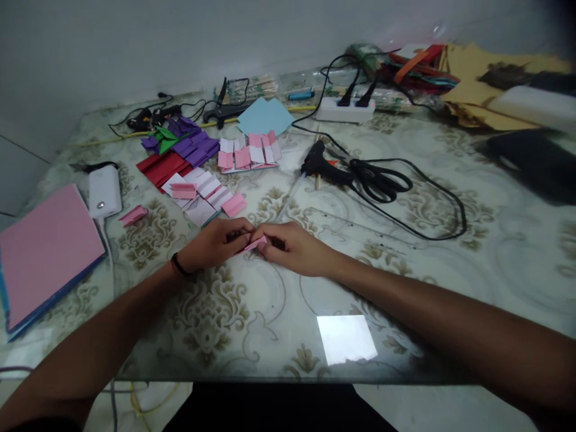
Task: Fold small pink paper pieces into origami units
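Both hands meet over the middle of the patterned table, pinching one small folded pink paper (256, 243). My left hand (219, 240), with a dark band at the wrist, is closed on the paper's left end. My right hand (288, 246) is closed on its right end, thumb and fingers pressed together. Just beyond the left hand lie pink and white folded papers (202, 193). Another pink and white folded set (249, 151) sits farther back. A single folded pink piece (134, 216) lies off to the left. The fingers hide part of the held paper.
A black glue gun (321, 163) with a coiled cord lies right of centre, near a clear ruler (360, 227). Purple (195, 144) and red folded papers (164, 169) are at the back left. Pink sheets (49, 252) and a white power bank (105, 191) lie left; a power strip (345, 110) stands behind.
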Action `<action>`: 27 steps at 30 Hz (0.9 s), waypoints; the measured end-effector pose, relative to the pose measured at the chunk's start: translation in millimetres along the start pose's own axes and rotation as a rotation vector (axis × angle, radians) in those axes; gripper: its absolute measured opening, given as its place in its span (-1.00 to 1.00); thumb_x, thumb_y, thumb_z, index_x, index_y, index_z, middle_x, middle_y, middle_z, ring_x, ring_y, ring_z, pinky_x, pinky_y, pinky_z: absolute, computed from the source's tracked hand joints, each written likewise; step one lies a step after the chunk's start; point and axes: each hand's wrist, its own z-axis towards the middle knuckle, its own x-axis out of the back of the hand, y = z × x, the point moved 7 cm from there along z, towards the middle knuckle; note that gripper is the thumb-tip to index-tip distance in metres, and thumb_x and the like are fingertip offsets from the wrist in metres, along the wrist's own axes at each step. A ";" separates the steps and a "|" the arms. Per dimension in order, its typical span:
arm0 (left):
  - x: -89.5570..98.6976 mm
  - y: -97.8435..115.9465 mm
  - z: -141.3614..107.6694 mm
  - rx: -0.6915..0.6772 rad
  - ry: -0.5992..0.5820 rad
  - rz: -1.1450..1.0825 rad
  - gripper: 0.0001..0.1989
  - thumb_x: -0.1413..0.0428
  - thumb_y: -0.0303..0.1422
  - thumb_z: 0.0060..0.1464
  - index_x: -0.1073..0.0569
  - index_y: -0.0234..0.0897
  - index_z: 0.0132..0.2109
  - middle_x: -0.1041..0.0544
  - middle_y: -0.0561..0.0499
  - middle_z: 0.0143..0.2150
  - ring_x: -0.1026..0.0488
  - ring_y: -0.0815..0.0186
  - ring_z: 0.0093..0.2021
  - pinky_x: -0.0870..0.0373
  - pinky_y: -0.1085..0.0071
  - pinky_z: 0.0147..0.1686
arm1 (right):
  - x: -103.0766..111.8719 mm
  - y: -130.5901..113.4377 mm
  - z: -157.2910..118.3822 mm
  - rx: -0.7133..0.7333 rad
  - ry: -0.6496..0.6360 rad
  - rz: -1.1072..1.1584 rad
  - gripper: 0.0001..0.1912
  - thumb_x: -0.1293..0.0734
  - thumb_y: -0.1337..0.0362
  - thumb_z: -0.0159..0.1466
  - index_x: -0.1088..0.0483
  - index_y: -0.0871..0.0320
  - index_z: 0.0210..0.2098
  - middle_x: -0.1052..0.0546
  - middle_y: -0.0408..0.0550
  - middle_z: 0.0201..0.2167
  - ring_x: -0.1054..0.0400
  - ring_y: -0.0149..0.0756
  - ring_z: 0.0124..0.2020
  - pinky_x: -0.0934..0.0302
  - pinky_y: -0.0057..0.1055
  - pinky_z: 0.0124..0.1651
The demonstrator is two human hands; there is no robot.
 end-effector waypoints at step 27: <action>-0.9 -2.6 0.2 -0.003 -0.015 -0.038 -0.73 -0.10 -0.19 0.32 -0.56 -0.31 -0.18 -0.51 0.09 -0.37 -0.34 0.44 -0.40 -0.27 0.51 -0.36 | -0.1 -1.3 0.5 0.025 -0.001 -0.007 -0.78 -0.27 0.29 0.41 -0.54 0.24 -0.15 -0.46 -0.19 -0.48 -0.23 -0.49 -0.50 -0.10 -0.56 -0.39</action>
